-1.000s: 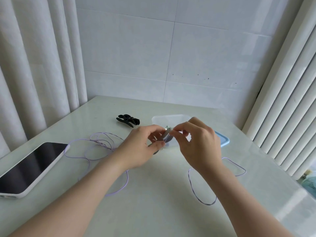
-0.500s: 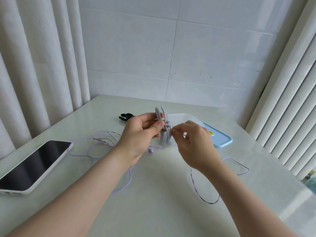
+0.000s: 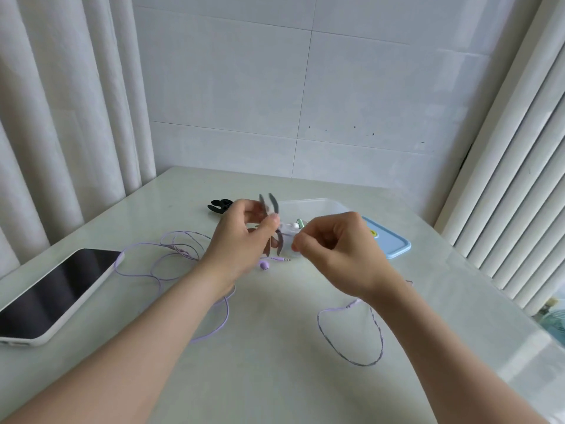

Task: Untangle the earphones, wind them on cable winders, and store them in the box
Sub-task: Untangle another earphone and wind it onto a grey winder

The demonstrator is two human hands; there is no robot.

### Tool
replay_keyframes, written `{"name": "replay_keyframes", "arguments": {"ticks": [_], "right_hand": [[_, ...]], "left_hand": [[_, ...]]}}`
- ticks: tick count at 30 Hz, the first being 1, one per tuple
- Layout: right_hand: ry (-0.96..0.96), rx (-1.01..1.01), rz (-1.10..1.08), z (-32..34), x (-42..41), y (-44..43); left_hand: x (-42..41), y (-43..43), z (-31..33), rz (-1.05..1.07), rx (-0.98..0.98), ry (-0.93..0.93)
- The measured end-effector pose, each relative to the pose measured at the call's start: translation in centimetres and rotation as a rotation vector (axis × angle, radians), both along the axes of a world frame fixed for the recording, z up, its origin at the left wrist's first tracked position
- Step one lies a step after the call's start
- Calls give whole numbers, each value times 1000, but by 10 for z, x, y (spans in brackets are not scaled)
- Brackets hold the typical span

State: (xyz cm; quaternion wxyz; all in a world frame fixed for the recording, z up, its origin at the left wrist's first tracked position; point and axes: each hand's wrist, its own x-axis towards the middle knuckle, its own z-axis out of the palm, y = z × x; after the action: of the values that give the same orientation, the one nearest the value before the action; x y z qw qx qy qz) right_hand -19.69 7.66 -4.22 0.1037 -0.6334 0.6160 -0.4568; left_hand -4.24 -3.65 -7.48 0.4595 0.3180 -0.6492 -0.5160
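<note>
Gripping the cable winder (image 3: pixel 273 205), left fingers (image 3: pixel 270 224) curl tight; right fingers (image 3: pixel 301 242) pinch the earphone cable (image 3: pixel 319 324)

- The grey cable winder (image 3: pixel 273 203) is mostly covered by the left hand (image 3: pixel 241 237); only two blurred prongs are seen above the fingers.
- What is pinched by the right hand (image 3: pixel 333 252) cannot be made out.
- The near wall of the clear box (image 3: pixel 318 205) is hidden behind the hands, and its white and green contents are too blurred to be named.
- A corner of the blue lid (image 3: pixel 391 243) is covered by the right hand.
- The black clip (image 3: pixel 218 205) is partly hidden behind the left hand.
- The purple cable (image 3: pixel 171 249) is lost under the left forearm.
- The phone (image 3: pixel 52 295) is cut off by the left edge.
</note>
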Motion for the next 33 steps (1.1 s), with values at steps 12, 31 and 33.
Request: {"name": "replay_keyframes", "arguments": {"ticks": [12,31,33], "right_hand": [[197,-221,-377,-20,-25,-20],[450,63,3,-29,6,-15],[483,15,16,-30,10,-13]], "left_hand": [[6,3,8,-409,-155,-264],[-3,14,14,63,123,109],[-5,14,12,97,75,63]]}}
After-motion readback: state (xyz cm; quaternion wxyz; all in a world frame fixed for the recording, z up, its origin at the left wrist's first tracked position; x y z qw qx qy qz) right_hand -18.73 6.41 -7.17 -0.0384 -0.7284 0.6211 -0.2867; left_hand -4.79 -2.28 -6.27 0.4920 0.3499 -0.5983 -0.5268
